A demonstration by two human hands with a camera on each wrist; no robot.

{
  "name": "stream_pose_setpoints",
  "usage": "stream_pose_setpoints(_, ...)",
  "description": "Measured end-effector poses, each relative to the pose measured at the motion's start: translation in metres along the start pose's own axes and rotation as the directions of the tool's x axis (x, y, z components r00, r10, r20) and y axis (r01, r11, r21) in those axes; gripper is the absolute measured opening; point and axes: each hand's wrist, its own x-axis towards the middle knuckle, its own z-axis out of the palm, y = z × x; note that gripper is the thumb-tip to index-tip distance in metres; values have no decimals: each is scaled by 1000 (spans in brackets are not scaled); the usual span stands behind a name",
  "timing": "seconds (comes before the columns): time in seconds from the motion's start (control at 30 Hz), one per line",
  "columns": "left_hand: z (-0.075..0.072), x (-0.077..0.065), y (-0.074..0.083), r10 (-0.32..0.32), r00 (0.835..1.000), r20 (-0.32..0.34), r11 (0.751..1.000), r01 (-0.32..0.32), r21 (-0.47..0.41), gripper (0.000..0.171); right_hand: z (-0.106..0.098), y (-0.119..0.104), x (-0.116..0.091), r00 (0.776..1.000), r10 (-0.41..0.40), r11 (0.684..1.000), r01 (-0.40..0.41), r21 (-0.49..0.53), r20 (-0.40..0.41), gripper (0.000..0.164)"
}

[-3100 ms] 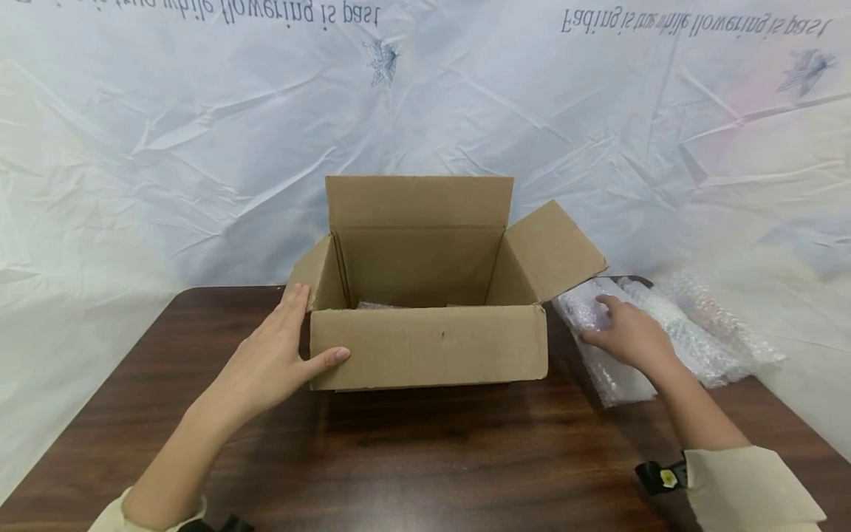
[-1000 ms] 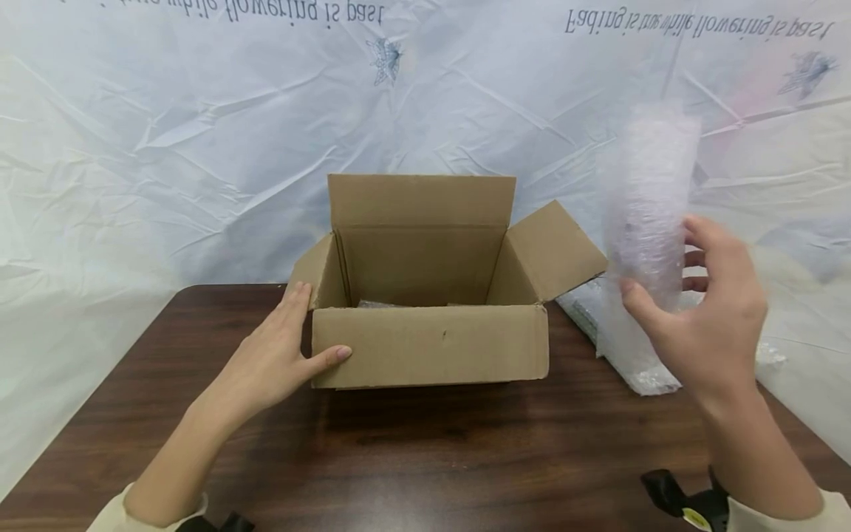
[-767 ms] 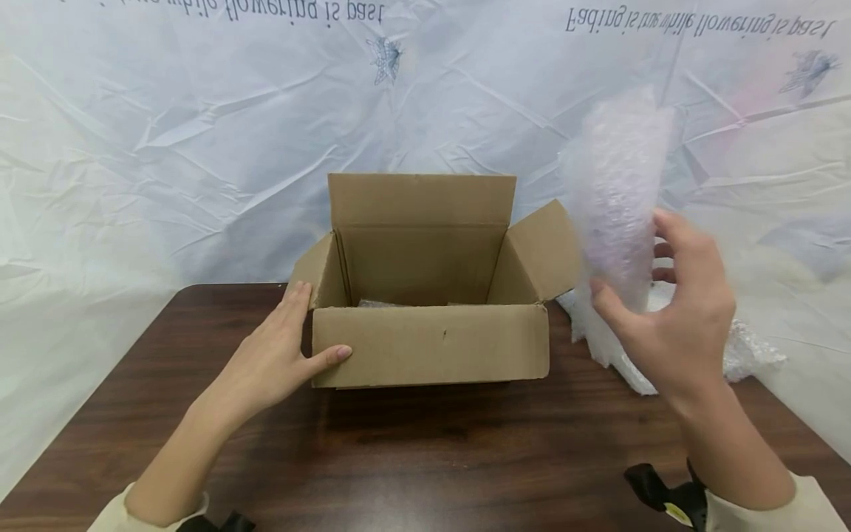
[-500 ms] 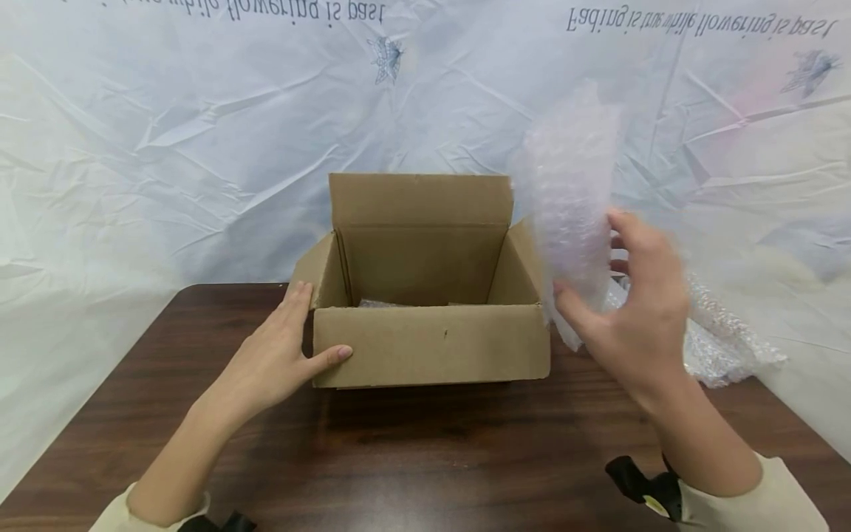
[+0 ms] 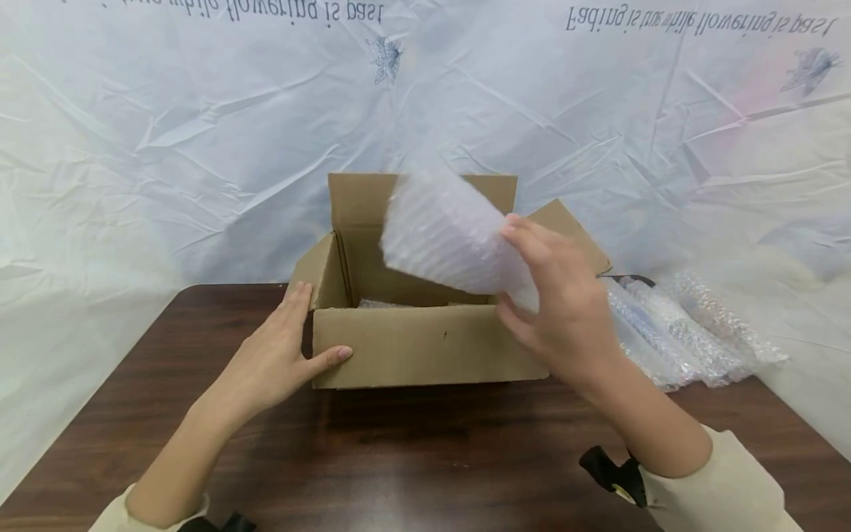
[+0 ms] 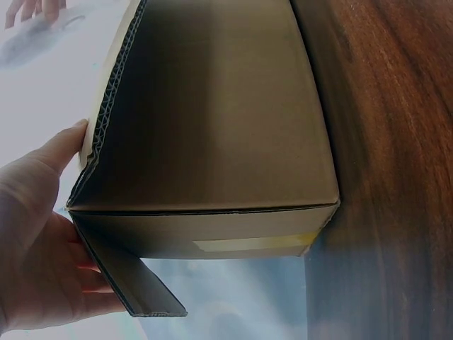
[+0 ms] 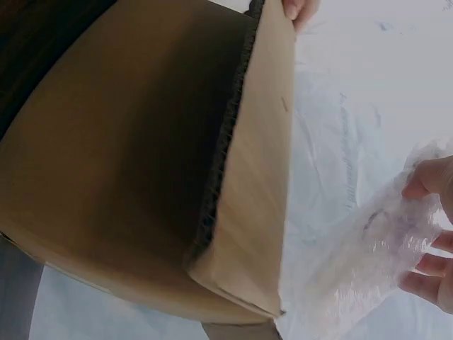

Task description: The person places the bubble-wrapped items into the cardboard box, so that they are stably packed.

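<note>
An open cardboard box [image 5: 428,347] stands on the table with its flaps spread. My left hand [image 5: 272,355] rests against its near left corner, thumb on the front flap and straight fingers along the left flap. In the left wrist view the left hand [image 6: 42,234] touches these two flaps. My right hand [image 5: 565,303] grips a bubble-wrapped bundle [image 5: 445,229] tilted above the box opening; what is inside the wrap cannot be made out. The right wrist view shows the bundle [image 7: 375,248] between thumb and fingers. Only a little clear wrap [image 5: 379,304] shows inside the box.
Several more bubble-wrapped bundles [image 5: 691,332] lie side by side on the table, right of the box. The right flap [image 5: 568,229] sticks outward on that side. A creased white printed cloth [image 5: 233,148] hangs behind the dark wooden table [image 5: 425,458].
The right hand has picked up a bundle from the right, raised it and carried it left over the box, tipping it leftward. The left hand and box have stayed put.
</note>
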Motion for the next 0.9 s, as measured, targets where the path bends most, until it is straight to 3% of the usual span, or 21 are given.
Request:
stream_pose_setpoints(0.33,1,0,0,1,1000,-1,1000,-1,5,110,24,4,-6,985,-97,993,105,-47,143,62)
stream_pose_setpoints(0.9,3,0,1,5,1000,-19,1000,-5,14,110,43,0,-8,936,-120,984,155,-82,330,59)
